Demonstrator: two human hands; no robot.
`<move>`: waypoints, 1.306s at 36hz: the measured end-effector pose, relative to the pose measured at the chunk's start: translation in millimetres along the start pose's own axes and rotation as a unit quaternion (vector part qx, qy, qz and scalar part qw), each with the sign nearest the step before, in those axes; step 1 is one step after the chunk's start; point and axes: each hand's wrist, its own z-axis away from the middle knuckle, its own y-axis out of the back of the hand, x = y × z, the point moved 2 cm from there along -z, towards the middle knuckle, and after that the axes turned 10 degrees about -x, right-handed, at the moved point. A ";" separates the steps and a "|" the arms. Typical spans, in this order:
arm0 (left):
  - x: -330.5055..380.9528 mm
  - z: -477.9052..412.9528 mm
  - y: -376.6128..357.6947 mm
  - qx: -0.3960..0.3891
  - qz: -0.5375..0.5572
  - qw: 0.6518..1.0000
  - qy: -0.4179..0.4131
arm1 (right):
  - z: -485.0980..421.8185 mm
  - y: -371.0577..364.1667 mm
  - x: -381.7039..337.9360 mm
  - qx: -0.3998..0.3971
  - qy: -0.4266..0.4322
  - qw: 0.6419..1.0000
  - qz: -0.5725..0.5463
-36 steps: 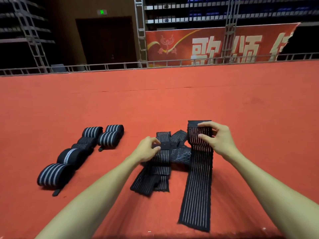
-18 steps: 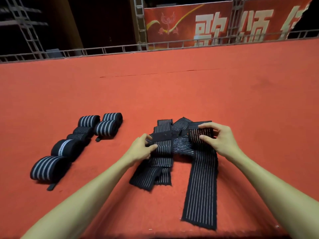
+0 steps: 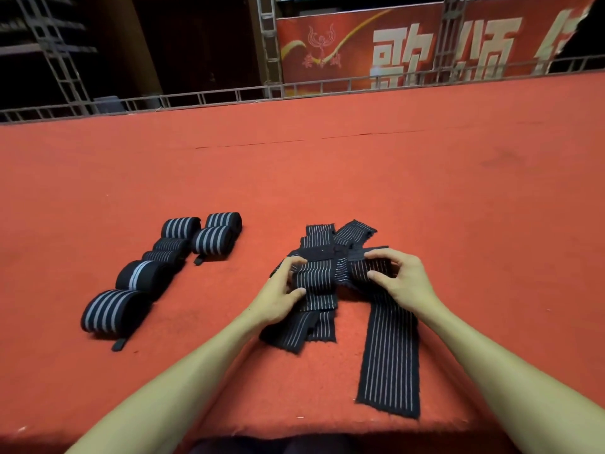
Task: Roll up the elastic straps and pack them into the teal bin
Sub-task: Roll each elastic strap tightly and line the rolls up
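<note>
Both hands are at the pile of loose straps on the red carpet. What has changed in the last second is the strap under the right one: its far end lay flat and reached away from the person, and it is now turned over into a small first coil. I judge that rolling this strap has only just begun, since most of its length is unrolled.

From the left, the finished rolls lie in a cluster well apart from the pile, none of them packed. The teal bin is nowhere in view. The left hand sits on the pile's left side with its fingers curled over a strap and its thumb against the near edge. It grips the strap there, probably to hold the pile steady rather than lift it.

The right hand has its fingers and thumb curled round the new coil, pinching it at the pile's right side. Below it the long strap runs flat toward the carpet's near edge — all of that remains to be wound in.
</note>
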 end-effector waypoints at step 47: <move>14.3 11.1 5.8 -0.213 -0.107 0.971 -0.016 | 23.8 -23.8 24.3 0.029 -0.055 0.995 0.081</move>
